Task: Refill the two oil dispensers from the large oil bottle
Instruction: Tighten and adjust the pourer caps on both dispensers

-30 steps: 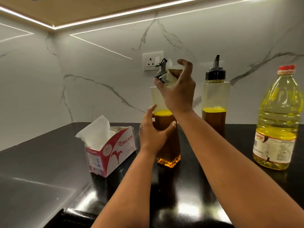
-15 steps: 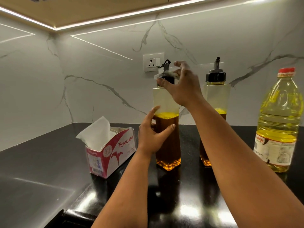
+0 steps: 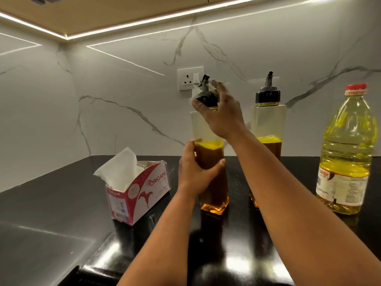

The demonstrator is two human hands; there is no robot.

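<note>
Two square clear oil dispensers with black spout caps stand on the black counter [image 3: 51,213], each about half full of amber oil. My left hand [image 3: 195,170] grips the body of the near dispenser [image 3: 214,190] at the oil line. My right hand [image 3: 221,114] is curled round its black cap [image 3: 206,99] with a piece of white tissue [image 3: 194,92] under the fingers. The second dispenser [image 3: 268,120] stands to the right, untouched. The large oil bottle [image 3: 346,153], yellow oil and red cap, stands at the far right.
A red and white tissue box [image 3: 140,188] with a tissue sticking up sits left of the dispensers. A marble wall with a power socket [image 3: 188,78] runs close behind. The counter's front edge lies below my forearms.
My right hand has turned on the cap, fingers lower and more round it. My left hand has closed tighter on the dispenser body. The view has shifted slightly.
</note>
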